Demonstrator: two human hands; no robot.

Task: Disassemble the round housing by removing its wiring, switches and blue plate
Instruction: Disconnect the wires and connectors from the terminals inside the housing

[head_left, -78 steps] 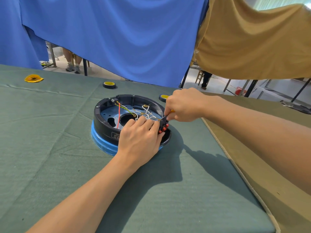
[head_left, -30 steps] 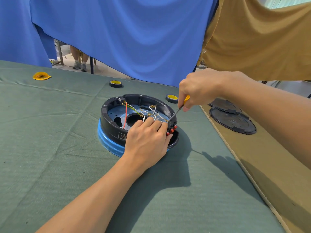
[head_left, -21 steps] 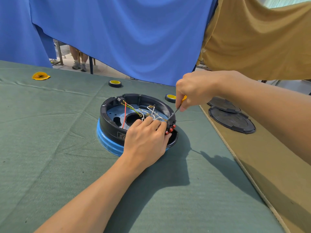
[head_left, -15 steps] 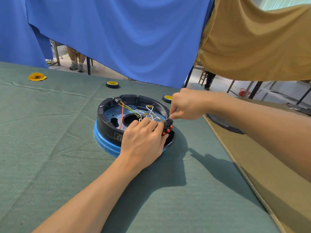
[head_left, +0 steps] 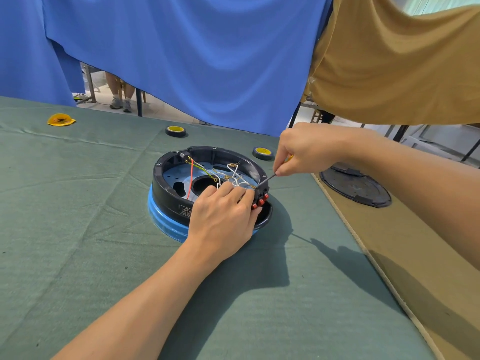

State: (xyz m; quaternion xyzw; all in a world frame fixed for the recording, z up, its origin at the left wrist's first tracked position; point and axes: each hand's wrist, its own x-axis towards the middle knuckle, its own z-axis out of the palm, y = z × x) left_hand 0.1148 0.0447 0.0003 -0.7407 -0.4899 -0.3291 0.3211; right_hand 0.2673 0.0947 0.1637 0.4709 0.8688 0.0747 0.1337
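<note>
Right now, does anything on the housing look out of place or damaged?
Nothing looks broken. The wires lie loosely tangled over the blue plate inside the round housing, some ends free, as fits disassembly. The left hand rests by the red switches; the right hand holds a screwdriver there.

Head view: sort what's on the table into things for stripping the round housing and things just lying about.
For the job: round black housing, blue plate inside it, wires, red-button switch block, screwdriver pinched by the right hand, left hand on the housing rim.
Lying about: tape roll behind the housing, tape roll by the right hand, yellow scrap, black round covers on the tan cloth.
</note>
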